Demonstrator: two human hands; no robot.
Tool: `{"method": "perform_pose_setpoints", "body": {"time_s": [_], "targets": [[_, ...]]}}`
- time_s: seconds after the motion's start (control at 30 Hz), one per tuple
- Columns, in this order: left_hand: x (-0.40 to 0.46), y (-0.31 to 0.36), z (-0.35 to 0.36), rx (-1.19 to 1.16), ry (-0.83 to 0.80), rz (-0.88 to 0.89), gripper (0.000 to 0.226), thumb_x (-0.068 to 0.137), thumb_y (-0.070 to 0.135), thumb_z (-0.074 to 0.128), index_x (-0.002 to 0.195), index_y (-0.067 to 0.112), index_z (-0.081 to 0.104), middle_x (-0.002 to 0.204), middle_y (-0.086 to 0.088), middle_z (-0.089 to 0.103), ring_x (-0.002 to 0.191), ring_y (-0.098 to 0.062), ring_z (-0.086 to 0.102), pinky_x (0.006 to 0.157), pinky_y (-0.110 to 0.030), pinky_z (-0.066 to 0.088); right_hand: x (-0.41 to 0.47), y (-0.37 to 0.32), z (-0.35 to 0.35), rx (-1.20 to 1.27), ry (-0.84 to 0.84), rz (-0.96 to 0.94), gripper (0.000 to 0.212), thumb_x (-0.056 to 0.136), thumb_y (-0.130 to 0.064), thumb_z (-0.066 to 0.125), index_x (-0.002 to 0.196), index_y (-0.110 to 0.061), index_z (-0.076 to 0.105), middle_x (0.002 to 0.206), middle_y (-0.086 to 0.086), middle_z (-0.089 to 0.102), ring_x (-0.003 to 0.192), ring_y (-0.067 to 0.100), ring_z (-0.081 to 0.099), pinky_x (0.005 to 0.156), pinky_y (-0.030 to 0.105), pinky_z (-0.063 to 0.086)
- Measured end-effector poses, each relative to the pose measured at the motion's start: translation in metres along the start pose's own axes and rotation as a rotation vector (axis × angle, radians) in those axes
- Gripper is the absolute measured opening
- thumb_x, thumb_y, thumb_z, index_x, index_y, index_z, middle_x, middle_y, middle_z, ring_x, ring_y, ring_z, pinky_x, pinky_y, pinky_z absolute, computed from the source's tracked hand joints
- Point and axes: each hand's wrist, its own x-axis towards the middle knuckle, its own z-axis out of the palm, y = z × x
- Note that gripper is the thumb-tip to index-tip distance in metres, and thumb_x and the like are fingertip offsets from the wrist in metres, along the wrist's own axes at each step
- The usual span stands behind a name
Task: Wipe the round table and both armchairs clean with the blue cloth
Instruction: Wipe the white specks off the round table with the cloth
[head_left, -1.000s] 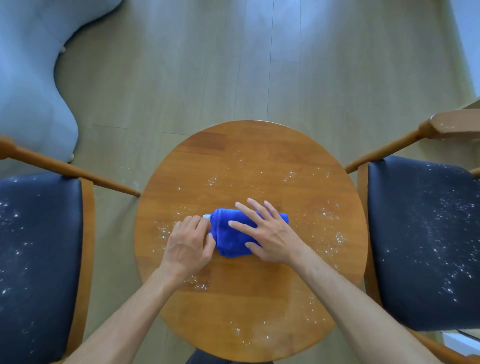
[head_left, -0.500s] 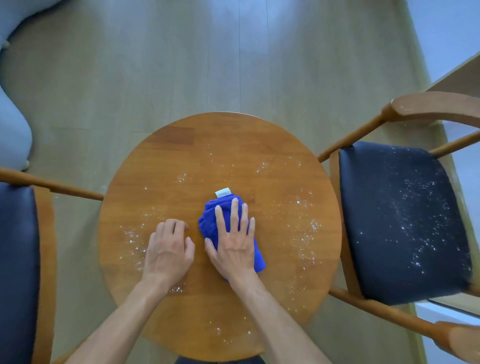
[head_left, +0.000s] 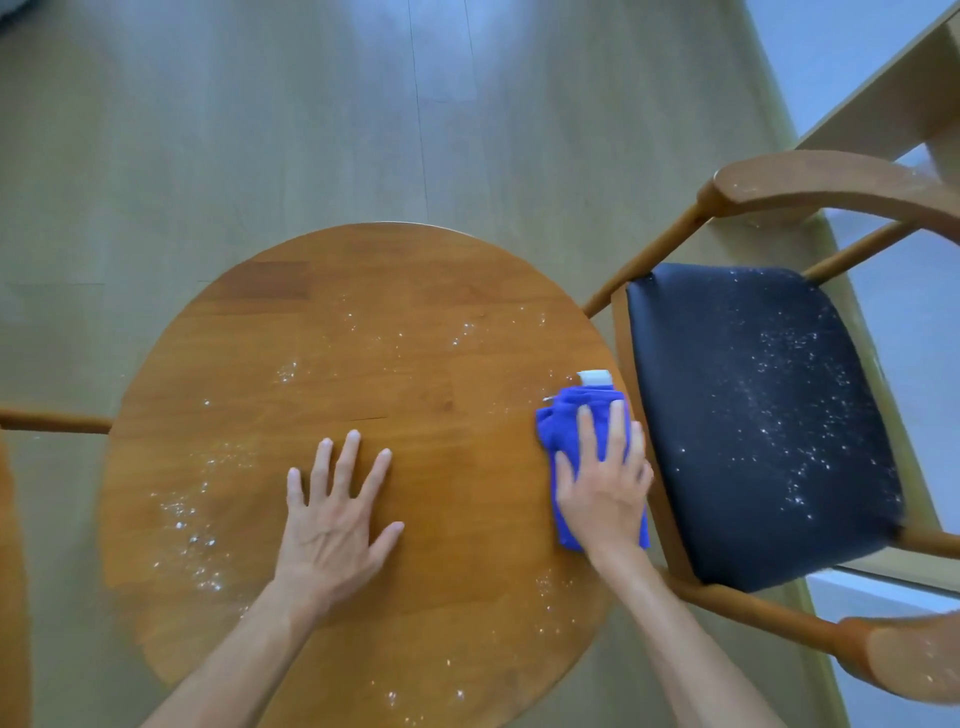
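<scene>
I see the round wooden worktop (head_left: 415, 322) on the plank floor (head_left: 260, 130), dotted with white specks (head_left: 187, 525), the folded blue cloth (head_left: 566, 421) lying at its right edge under my flat right hand (head_left: 602, 493), my left hand (head_left: 332, 525) spread flat near the middle.

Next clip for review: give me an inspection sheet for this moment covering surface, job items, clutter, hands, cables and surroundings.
Surface: round wooden table, white specks scattered mainly at its left, far and near parts.
Job's things: folded blue cloth with a white tag, lying at the table's right edge; wooden armchair with dark padded seat on the right, seat speckled white; second armchair only a sliver at the left frame edge.
Clutter: nothing seen.
Hands: left hand flat on the tabletop, fingers spread; right hand pressing flat on the cloth.
Cables: nothing seen.
Surroundings: pale wood-plank floor.
</scene>
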Motion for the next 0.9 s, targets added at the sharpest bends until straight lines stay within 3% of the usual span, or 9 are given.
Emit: {"method": "perform_pose_setpoints", "body": {"time_s": [0.1,0.17,0.23,0.33,0.43,0.57,0.73,0.8,0.9], "targets": [[0.002,0.001,0.004,-0.006,-0.01,-0.008,0.082,0.079,0.062,0.061,0.147,0.024,0.034,0.156,-0.016,0.022,0.142,-0.041,0.022,0.105,-0.063,0.031,0.02,0.02,0.003,0.096,-0.081,0.321,0.06,0.093,-0.031,0.057,0.146,-0.012,0.037,0.153,0.021,0.028,0.123,0.047,0.041,0.082,0.056,0.044],[0.002,-0.002,0.005,-0.015,-0.013,-0.005,0.084,0.08,0.063,0.058,0.149,0.026,0.028,0.158,-0.013,0.016,0.144,-0.039,0.016,0.108,-0.061,0.027,0.024,0.012,0.004,0.167,-0.104,0.518,0.062,0.095,-0.034,0.053,0.149,-0.014,0.03,0.154,0.018,0.024,0.121,0.046,0.039,0.086,0.055,0.039],[0.003,-0.004,0.005,-0.015,-0.021,-0.002,0.083,0.082,0.067,0.049,0.151,0.03,0.02,0.16,-0.01,0.008,0.146,-0.036,0.008,0.111,-0.058,0.023,0.024,-0.003,0.0,0.194,-0.09,0.592,0.064,0.094,-0.04,0.053,0.148,-0.014,0.031,0.154,0.019,0.025,0.119,0.045,0.039,0.087,0.053,0.037],[0.003,-0.003,0.003,-0.021,0.0,0.01,0.08,0.082,0.07,0.032,0.148,0.026,0.032,0.157,-0.014,0.022,0.143,-0.039,0.021,0.106,-0.061,0.031,0.017,-0.031,-0.009,0.166,-0.084,0.502,0.075,0.088,-0.051,0.057,0.147,-0.012,0.034,0.154,0.019,0.026,0.128,0.046,0.035,0.09,0.053,0.036],[0.001,-0.002,0.002,-0.064,0.033,0.013,0.088,0.082,0.074,0.017,0.142,0.015,0.044,0.149,-0.017,0.037,0.136,-0.041,0.035,0.099,-0.063,0.037,-0.004,-0.082,-0.014,0.191,-0.04,0.224,0.07,0.083,-0.046,0.064,0.142,-0.015,0.045,0.151,0.015,0.036,0.128,0.044,0.042,0.089,0.052,0.045],[0.0,-0.003,0.0,-0.122,0.062,-0.032,0.089,0.072,0.065,0.035,0.136,0.005,0.051,0.145,-0.022,0.041,0.131,-0.043,0.04,0.099,-0.064,0.039,-0.06,-0.139,-0.011,0.307,-0.047,-0.218,0.062,0.083,-0.041,0.058,0.141,-0.022,0.046,0.153,0.007,0.037,0.131,0.036,0.045,0.094,0.047,0.047],[-0.003,-0.008,0.002,-0.127,0.048,-0.062,0.098,0.073,0.075,0.031,0.135,0.003,0.051,0.148,-0.018,0.039,0.135,-0.039,0.036,0.1,-0.063,0.038,-0.035,-0.108,0.007,0.354,0.035,-0.647,0.05,0.085,-0.037,0.06,0.134,-0.027,0.054,0.151,0.008,0.039,0.135,0.039,0.039,0.098,0.053,0.042],[-0.002,-0.009,0.002,-0.114,0.039,-0.064,0.105,0.076,0.083,0.016,0.139,0.005,0.048,0.15,-0.016,0.035,0.138,-0.037,0.033,0.104,-0.061,0.034,0.015,-0.082,0.01,0.291,0.054,-0.622,0.054,0.079,-0.034,0.067,0.132,-0.025,0.058,0.148,0.013,0.043,0.131,0.044,0.043,0.097,0.053,0.043],[-0.002,-0.01,0.001,-0.114,0.019,-0.069,0.111,0.074,0.085,-0.001,0.143,0.008,0.042,0.154,-0.013,0.029,0.142,-0.034,0.026,0.107,-0.059,0.031,0.078,-0.035,0.004,0.212,0.04,-0.137,0.054,0.081,-0.028,0.067,0.134,-0.021,0.056,0.147,0.018,0.04,0.118,0.045,0.049,0.089,0.05,0.045]]}}
